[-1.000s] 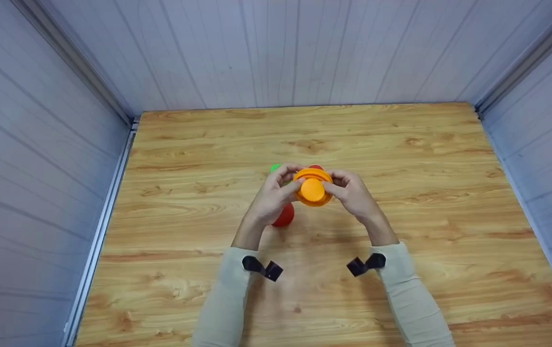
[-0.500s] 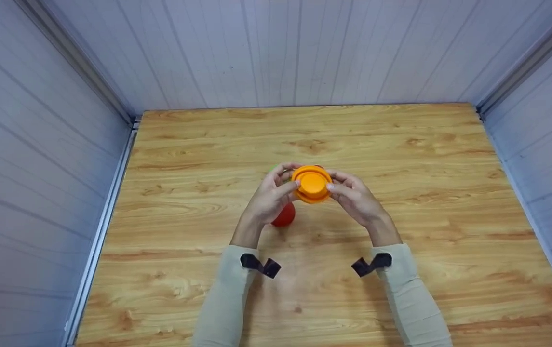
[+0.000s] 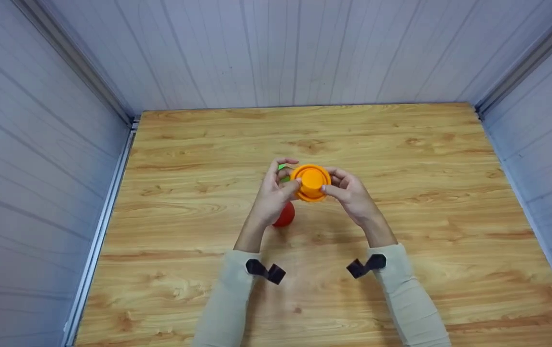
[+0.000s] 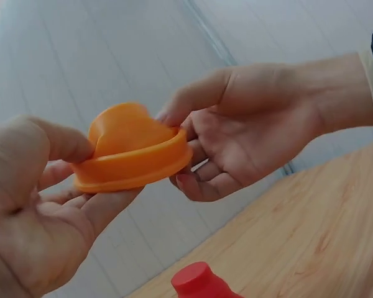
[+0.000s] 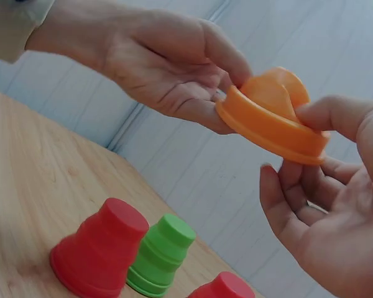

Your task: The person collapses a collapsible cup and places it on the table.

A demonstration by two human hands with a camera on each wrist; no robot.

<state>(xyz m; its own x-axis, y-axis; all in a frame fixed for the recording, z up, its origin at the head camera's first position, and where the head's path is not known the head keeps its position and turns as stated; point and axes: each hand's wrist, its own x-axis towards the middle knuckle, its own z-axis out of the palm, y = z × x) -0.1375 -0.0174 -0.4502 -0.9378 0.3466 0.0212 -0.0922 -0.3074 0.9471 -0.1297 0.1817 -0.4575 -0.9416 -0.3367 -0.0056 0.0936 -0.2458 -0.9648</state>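
Orange cup (image 3: pixel 312 180): one, collapsible, partly folded into a broad ring with a raised middle; tilted, narrow end toward the head camera; held in the air above the tabletop, between the two hands.
Cup wall: a crease in the raised middle, beside the thumbs, seen from both wrists.
Left hand (image 3: pixel 272 192): at the left side of the orange cup, grasping it; thumb on the raised middle, fingers under the ring.
Right hand (image 3: pixel 353 195): at the right side of the orange cup, grasping it; thumb against the raised middle, some fingers bent below the ring.
Red cup (image 5: pixel 102 248): stepped, upright with narrow end up; lower than the orange cup, to its left and on its near side.
Green cup (image 5: pixel 161 254): stepped, narrow end up; lower than the orange cup and to its left, partly covered by the left hand in the head view.
Second red cup (image 5: pixel 227 287): narrow end up; lower than the orange cup, its lower part cut off in the right wrist view.
Tabletop (image 3: pixel 430 168): wood-grained, below the orange cup.
Wall (image 3: pixel 276 53): pale, panelled, beyond the orange cup.
Sleeves (image 3: pixel 222 299): two, light-coloured, on the near side of the orange cup.
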